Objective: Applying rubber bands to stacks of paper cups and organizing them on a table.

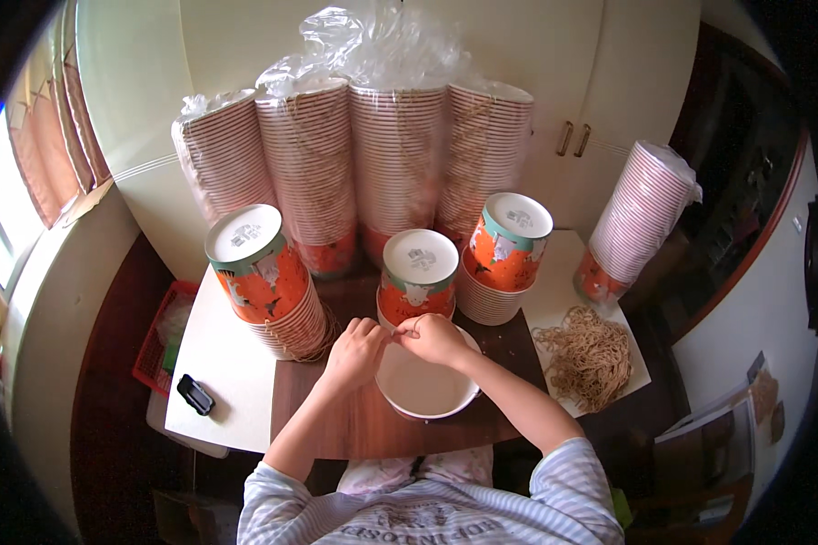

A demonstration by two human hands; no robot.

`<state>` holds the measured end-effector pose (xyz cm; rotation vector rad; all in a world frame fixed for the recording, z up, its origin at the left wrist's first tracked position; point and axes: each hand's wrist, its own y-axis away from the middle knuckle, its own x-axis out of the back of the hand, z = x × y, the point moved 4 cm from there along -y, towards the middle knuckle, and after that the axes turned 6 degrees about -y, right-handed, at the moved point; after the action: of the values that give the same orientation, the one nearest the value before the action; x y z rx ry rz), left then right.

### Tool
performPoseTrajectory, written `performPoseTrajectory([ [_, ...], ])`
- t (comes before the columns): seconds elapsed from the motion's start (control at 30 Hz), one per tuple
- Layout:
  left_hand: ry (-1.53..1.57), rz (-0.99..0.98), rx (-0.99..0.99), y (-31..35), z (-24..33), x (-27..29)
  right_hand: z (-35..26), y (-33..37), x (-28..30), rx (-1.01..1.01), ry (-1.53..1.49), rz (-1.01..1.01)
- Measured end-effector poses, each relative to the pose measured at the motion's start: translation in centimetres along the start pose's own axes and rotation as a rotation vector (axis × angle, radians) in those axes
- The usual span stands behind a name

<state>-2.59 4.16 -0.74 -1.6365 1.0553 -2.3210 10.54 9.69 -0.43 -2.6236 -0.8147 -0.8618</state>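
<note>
Just in front of me an open paper bucket point(423, 391) with a white inside stands on the brown table. My left hand point(359, 352) and my right hand point(432, 339) meet over the bucket's far left rim, fingertips pinched close together. Whatever lies between the fingers is too small to make out. Right behind the hands, a short stack topped by an upside-down orange paper bucket point(418, 272) is partly covered by them. Tan cords point(323, 331) hang by the left stack of orange buckets point(268, 282). Another upside-down bucket stack point(506, 250) rises beyond my right hand.
Tall bagged stacks of paper buckets point(395, 163) line the back, and one more bagged stack point(641, 213) stands at the right. A heap of tan cords point(589, 359) lies on the right side. A small black case point(195, 395) is at the left, near a red basket point(159, 336).
</note>
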Motion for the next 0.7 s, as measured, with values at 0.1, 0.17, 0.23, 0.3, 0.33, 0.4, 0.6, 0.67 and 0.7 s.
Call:
performPoseTrajectory([
  [0.1,0.178,-0.022,0.222,0.7,-0.7,-0.9,0.6,0.0,-0.4,-0.009,0.04,-0.014],
  [0.17,0.261,-0.008,0.276,0.9,-1.0,-1.4,0.9,0.0,-0.5,0.013,0.063,-0.006],
  [0.23,0.343,0.004,0.333,1.1,-1.1,-1.8,0.8,0.1,-0.4,-0.013,0.122,0.002],
  [0.3,0.429,-0.019,0.507,1.4,-1.4,-2.3,1.3,0.0,-0.8,0.003,0.12,0.018],
  [0.33,0.429,-0.021,0.507,1.4,-1.4,-2.4,1.4,0.0,-0.9,0.019,0.12,0.034],
  [0.4,0.451,0.046,0.478,1.3,-1.3,-2.2,1.5,-0.1,-0.9,0.017,0.133,0.034],
  [0.6,0.482,0.027,0.477,1.2,-1.2,-2.2,1.3,-0.2,-0.9,-0.028,0.144,0.03],
  [0.67,0.486,0.029,0.469,1.3,-1.3,-2.4,1.2,-0.2,-0.9,-0.032,0.147,0.028],
  [0.7,0.489,0.032,0.462,1.3,-1.4,-2.4,1.2,-0.2,-0.9,-0.041,0.145,0.029],
])
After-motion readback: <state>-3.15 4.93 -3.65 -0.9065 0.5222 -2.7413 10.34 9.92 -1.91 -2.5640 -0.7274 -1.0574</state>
